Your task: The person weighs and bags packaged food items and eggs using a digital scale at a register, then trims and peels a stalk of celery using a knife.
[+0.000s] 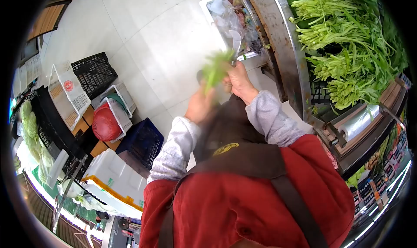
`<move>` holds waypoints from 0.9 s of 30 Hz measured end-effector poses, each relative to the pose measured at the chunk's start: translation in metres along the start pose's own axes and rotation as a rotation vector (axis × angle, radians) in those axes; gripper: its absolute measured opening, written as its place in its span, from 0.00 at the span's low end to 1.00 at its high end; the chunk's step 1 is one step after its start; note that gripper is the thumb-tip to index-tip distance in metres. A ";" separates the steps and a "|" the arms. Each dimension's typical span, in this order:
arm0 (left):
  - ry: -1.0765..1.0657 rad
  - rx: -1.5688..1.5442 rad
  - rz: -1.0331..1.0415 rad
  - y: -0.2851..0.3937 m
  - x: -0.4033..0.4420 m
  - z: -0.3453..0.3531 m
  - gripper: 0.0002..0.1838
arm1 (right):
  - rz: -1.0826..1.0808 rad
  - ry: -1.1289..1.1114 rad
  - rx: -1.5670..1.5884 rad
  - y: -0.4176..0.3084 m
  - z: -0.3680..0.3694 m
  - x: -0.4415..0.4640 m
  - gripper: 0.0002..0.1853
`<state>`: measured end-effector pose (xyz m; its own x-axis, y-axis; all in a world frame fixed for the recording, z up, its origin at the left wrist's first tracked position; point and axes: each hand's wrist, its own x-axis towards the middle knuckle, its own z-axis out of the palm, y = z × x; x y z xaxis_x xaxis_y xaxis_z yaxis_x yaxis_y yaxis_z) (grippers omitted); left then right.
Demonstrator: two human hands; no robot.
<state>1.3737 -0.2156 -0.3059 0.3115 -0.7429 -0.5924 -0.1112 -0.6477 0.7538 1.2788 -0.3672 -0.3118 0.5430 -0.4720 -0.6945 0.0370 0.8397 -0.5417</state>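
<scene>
In front of my apron, my left hand [200,104] is closed around the lower part of a small bunch of leafy greens [215,69], smeared by motion. My right hand [240,80] grips a knife [236,41]; its curved blade points away from me, and the handle is mostly hidden in my fist. The two hands are close together, with the greens at the right fingers; whether the blade touches them I cannot tell. To the right, several bunches of similar greens [334,43] lie piled with their cut stems towards me.
A white bin [213,19] with plastic bags and scraps stands on the floor ahead, beside the metal edge of the display stand [299,69]. A roll of clear film [358,124] is mounted at right. At left are a black crate [93,74], a red basket [105,123] and a foam box [115,174].
</scene>
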 end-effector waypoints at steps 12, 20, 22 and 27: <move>0.004 -0.199 0.161 0.032 0.023 -0.016 0.17 | -0.189 0.087 -0.438 -0.031 0.014 -0.045 0.15; 0.111 0.213 0.225 0.037 0.031 -0.010 0.13 | -0.465 -0.160 -1.215 -0.047 -0.028 -0.065 0.09; 0.113 0.318 0.208 0.050 0.029 -0.010 0.11 | -0.517 -0.178 -1.267 -0.048 -0.030 -0.065 0.09; 0.126 0.369 0.199 0.065 0.032 -0.002 0.12 | -0.548 -0.103 -1.352 -0.050 -0.025 -0.076 0.08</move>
<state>1.3789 -0.2813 -0.2756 0.3599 -0.8479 -0.3892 -0.5033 -0.5277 0.6842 1.2144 -0.3798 -0.2434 0.7789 -0.5731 -0.2545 -0.5130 -0.3490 -0.7842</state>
